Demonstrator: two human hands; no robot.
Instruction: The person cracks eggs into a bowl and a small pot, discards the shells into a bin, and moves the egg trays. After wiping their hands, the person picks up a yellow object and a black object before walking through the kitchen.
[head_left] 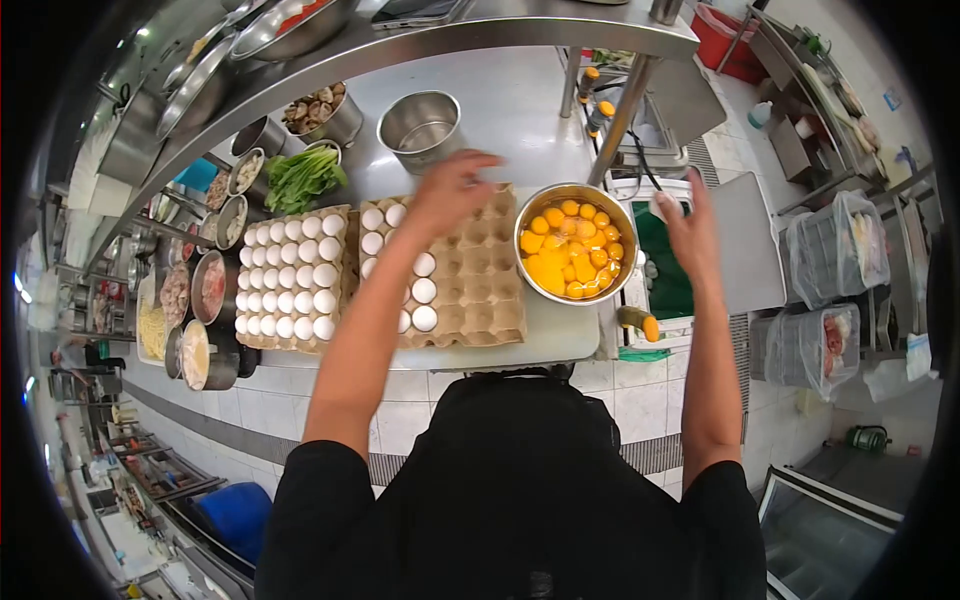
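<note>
My left hand [450,192] hovers, fingers apart, over the far edge of a mostly empty cardboard egg tray [478,280] that still holds several white eggs [423,290] on its left side. A full tray of white eggs [290,275] lies to its left. My right hand [692,228] is raised to the right of a steel bowl [560,190] and pinches a white egg [659,207]. The bowl is filled with cracked yolks [572,250]. Below my right hand is a green bin [665,270].
An empty steel pot [420,125] stands behind the trays, beside leafy greens [300,178] and a bowl of mushrooms [315,108]. Small ingredient containers [205,290] line the left. A steel shelf [480,30] runs overhead on a post [618,115]. Plastic bins [835,250] stand at the right.
</note>
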